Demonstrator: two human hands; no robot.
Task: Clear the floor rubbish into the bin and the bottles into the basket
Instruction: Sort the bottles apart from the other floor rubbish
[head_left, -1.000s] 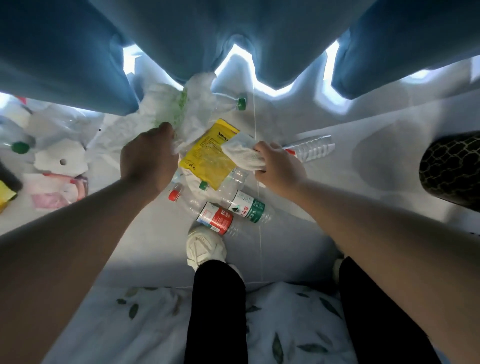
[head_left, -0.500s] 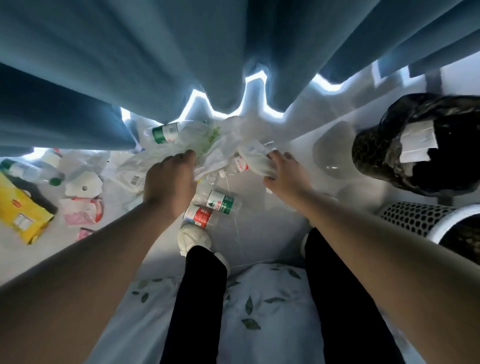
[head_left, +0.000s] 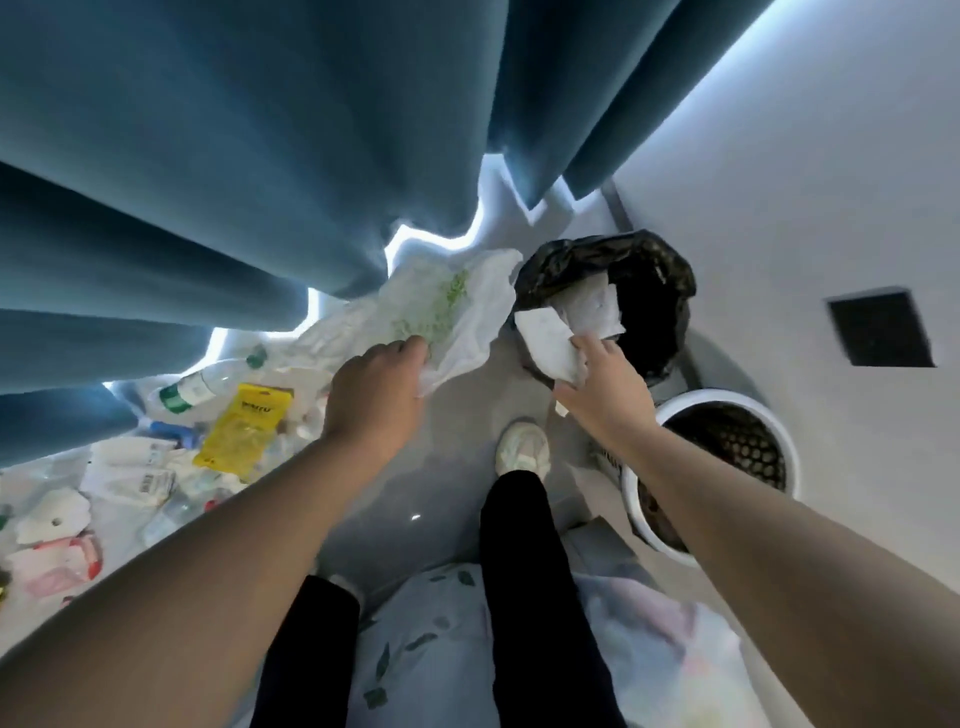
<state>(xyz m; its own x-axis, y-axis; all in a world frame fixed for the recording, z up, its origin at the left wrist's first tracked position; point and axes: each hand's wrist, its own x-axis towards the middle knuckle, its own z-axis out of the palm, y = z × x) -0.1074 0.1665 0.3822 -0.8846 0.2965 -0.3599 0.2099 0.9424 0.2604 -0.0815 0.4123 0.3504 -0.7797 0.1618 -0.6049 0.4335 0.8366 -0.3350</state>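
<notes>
Where curtains (head_left: 249, 171) meet floor (head_left: 457, 426), a bottle (head_left: 200, 385) and seemingly packets (head_left: 244, 428) lie scattered.

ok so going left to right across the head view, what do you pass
pink wrapper → yellow packet → left hand gripping the bag → shoe → right hand holding paper → basket → dark wall panel. Bin left out: it overlaps the right hand.

You are wearing black trousers (head_left: 519, 571), the cloth showing dark and plain on both legs, and an off-white sneaker (head_left: 522, 452) is covering your forward foot. Your left forearm (head_left: 208, 571) and right forearm (head_left: 753, 519) are showing bare, uncovered all the way to the frame's edge.
</notes>
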